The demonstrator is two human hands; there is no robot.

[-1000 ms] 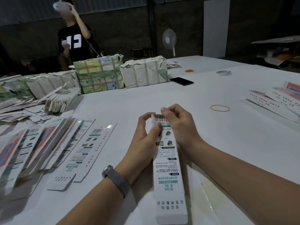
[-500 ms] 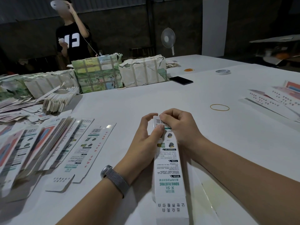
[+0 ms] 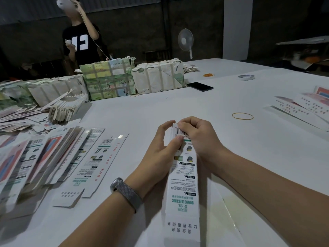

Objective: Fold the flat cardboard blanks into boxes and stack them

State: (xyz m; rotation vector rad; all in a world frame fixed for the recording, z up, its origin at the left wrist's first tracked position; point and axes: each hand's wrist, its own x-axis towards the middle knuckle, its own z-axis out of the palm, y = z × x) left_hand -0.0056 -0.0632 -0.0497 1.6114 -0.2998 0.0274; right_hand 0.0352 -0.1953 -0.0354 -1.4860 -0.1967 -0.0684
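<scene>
Since a second ago your fingers have folded the barcode end of the box (image 3: 183,177) further down, and the barcode now tilts under your right fingertips.

Nearest you, at 6 o'clock, the long white box runs from the bottom edge up to your hands; its near end is cut off by the frame, and its small print is too fine to read. Your left hand (image 3: 160,154) grips the box's left side, thumb pressed on the face just below the barcode, fingers curled behind where you cannot see them. Your right hand (image 3: 199,138) pinches the top flap, curled over it so the flap's far edge is hidden. A grey watch band (image 3: 127,193) sits on your left wrist.

At 9 o'clock, a fanned pile of flat blanks (image 3: 35,157) lies on the white desk (image 3: 178,107), its left part cut off by the frame; one blank (image 3: 96,164) lies apart on its right. At 2 o'clock, a yellow rubber band (image 3: 242,116) lies alone, and more printed blanks (image 3: 302,107) run off the right edge.

Further off, at 11 o'clock, taped paper bundles (image 3: 131,77) stand in a row, with a dark phone (image 3: 200,86) just beside them at 12 and a tape roll (image 3: 246,77) at 1. Beyond the desk a person in a black shirt (image 3: 80,41) stands, and a fan (image 3: 185,40) is dim against the wall.
</scene>
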